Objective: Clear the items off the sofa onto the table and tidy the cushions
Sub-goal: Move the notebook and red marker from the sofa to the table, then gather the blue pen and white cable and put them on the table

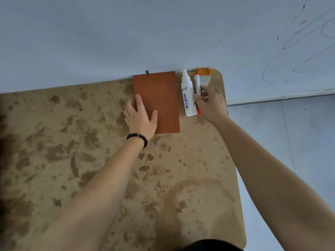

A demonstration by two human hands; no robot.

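A stained table (pixel 72 142) fills the lower left and centre of the frame. Just above centre, a brown notebook (pixel 163 98) lies flat at the table's far edge against the wall. The left hand (pixel 140 117), with a bead bracelet (pixel 138 138) at the wrist, rests on the notebook's left side with its fingers straight and the thumb spread wide. Just right of the notebook a white bottle (pixel 187 95) lies on its side, capped and opaque, so its contents cannot be told. Beside it, the right hand (pixel 211 105) pinches a red marker (pixel 197 81) between thumb and curled fingers. An orange-bristled brush (pixel 204 73) lies at the table's corner, partly under that hand.
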